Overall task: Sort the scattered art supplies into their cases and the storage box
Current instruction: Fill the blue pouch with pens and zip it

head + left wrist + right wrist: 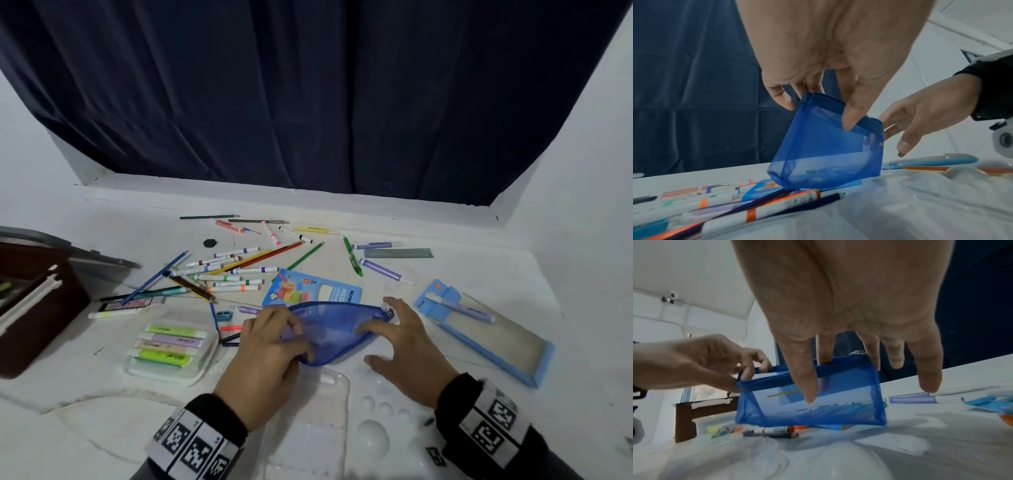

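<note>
A blue see-through mesh zip pouch [332, 329] [826, 154] [818, 402] stands on its lower edge on the white table, in front of me. My left hand [270, 346] [818, 112] [748, 373] pinches the left end of its top edge between thumb and fingers. At the pouch's other end, near the zipper pull, my right hand [404, 342] [859, 369] [920, 116] is spread with fairly straight fingers. Its index finger reaches into the pouch's mouth, and the thumb stays off the mesh. No supplies show through the mesh.
Markers and pencils [233, 270] lie scattered behind the pouch, with a blue pencil box [318, 287]. A brown storage box [34, 308] stands at the left, a clear highlighter case [168, 346] beside it. A light-blue tray [534, 359] holds a purple pen. A clear palette [373, 435] lies nearest me.
</note>
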`<state>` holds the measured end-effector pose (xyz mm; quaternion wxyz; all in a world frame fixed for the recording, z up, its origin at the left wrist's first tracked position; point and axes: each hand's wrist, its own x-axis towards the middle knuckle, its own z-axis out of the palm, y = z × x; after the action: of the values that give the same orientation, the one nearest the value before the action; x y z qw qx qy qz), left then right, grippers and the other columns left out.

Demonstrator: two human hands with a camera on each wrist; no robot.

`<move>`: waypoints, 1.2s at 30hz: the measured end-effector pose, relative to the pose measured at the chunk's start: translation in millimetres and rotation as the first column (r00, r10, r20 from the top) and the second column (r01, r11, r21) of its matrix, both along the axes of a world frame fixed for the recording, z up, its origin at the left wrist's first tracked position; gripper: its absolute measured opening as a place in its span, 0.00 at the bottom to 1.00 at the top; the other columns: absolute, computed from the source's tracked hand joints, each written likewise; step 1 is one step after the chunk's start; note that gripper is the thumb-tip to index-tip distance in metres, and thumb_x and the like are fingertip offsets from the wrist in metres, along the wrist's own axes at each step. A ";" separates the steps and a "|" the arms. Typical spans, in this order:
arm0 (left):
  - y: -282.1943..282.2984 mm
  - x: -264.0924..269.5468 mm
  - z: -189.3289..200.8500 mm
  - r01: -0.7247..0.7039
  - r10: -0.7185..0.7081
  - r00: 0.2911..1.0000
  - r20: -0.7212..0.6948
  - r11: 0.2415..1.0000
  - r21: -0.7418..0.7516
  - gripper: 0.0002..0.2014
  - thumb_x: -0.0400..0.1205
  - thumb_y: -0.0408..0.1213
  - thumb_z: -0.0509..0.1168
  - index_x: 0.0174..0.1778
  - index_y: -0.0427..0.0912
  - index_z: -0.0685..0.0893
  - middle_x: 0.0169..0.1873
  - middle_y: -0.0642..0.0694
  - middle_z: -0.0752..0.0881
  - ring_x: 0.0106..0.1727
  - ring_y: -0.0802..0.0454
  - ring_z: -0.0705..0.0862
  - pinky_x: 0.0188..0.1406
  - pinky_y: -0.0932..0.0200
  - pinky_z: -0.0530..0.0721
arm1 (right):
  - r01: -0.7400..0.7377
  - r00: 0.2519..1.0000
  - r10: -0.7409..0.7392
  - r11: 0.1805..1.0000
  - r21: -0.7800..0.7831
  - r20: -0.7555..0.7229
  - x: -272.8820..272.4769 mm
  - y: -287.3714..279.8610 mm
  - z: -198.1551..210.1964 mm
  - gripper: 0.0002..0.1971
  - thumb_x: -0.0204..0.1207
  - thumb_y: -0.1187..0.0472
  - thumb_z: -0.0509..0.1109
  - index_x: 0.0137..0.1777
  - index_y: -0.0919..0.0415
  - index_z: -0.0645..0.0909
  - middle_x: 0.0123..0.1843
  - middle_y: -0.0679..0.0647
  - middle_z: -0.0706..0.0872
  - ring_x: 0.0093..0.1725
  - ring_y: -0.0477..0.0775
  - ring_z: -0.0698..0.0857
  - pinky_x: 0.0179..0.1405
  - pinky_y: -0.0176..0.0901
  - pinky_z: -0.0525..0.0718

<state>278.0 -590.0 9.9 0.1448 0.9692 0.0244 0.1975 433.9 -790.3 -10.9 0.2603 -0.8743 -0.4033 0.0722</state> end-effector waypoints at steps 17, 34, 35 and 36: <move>26.4 6.8 -1.3 -0.172 0.152 0.985 -0.081 0.835 -0.523 0.13 0.75 0.39 0.70 0.50 0.63 0.86 0.49 0.59 0.85 0.51 0.62 0.83 0.50 0.47 0.88 | 0.062 0.997 -0.045 0.931 0.359 -0.054 -6.3 -9.8 18.8 0.15 0.70 0.71 0.75 0.54 0.55 0.90 0.47 0.42 0.86 0.49 0.39 0.84 0.44 0.23 0.80; 28.8 49.3 27.2 -0.012 -0.048 0.997 -0.060 0.673 -0.739 0.23 0.81 0.35 0.66 0.73 0.55 0.81 0.71 0.61 0.82 0.74 0.59 0.79 0.77 0.46 0.76 | 0.333 0.861 -0.152 0.890 0.312 -0.485 95.0 -11.0 52.1 0.06 0.84 0.56 0.65 0.50 0.53 0.83 0.47 0.53 0.89 0.43 0.47 0.88 0.43 0.38 0.79; 30.3 52.7 28.0 -0.003 -0.044 0.998 -0.044 0.677 -0.736 0.22 0.81 0.37 0.66 0.73 0.55 0.81 0.70 0.62 0.83 0.73 0.59 0.79 0.75 0.44 0.77 | 0.300 0.896 -0.182 0.920 0.251 -0.405 110.7 -7.8 49.5 0.06 0.83 0.58 0.65 0.47 0.53 0.84 0.45 0.51 0.89 0.44 0.50 0.87 0.44 0.39 0.79; 31.3 55.2 30.0 0.003 -0.040 0.999 -0.034 0.688 -0.726 0.22 0.81 0.39 0.66 0.72 0.55 0.82 0.69 0.63 0.83 0.73 0.59 0.79 0.75 0.44 0.77 | 0.272 0.924 -0.201 0.943 0.191 -0.325 124.6 -4.2 47.5 0.07 0.82 0.59 0.66 0.45 0.54 0.84 0.44 0.51 0.89 0.45 0.51 0.87 0.44 0.40 0.80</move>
<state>333.2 -558.7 39.9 0.5175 0.8378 0.0926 0.1474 558.5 -794.5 36.6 0.4261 -0.8589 -0.2554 0.1248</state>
